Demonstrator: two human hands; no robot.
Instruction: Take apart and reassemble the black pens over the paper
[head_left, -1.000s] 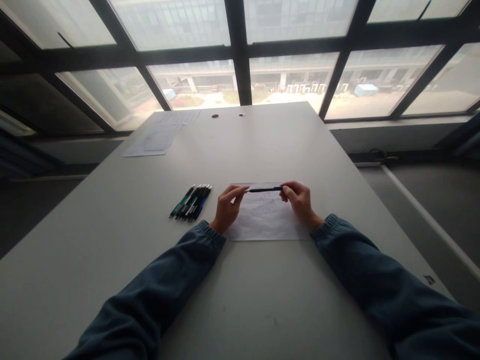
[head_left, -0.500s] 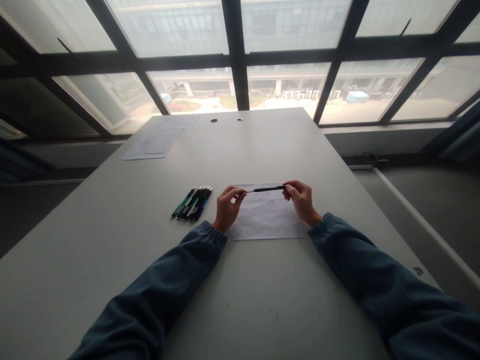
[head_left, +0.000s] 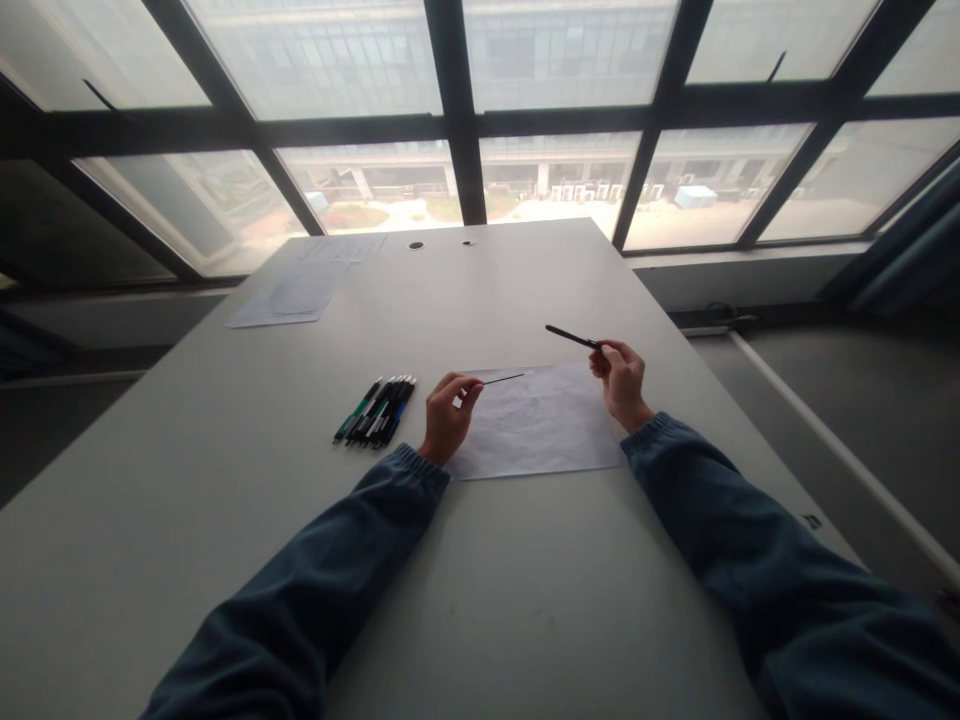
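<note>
My left hand [head_left: 447,412] is closed in a pinch on a thin pen refill [head_left: 504,378] that points right over a white sheet of paper [head_left: 536,440]. My right hand [head_left: 619,378] is closed on a dark pen barrel [head_left: 571,337], raised above the sheet's far right corner and pointing up and left. The two pen parts are apart. The sheet carries faint scribbles and lies flat on the grey table [head_left: 480,600] between my hands. Both arms wear dark blue sleeves.
Several pens [head_left: 375,410] lie side by side to the left of my left hand. More papers [head_left: 294,292] rest at the table's far left corner, near two round holes [head_left: 415,244]. Large windows stand behind the table; floor drops off on both sides.
The pen was held whole between both hands. Now it is pulled apart: my right hand has moved right and up with the barrel, my left keeps the refill.
</note>
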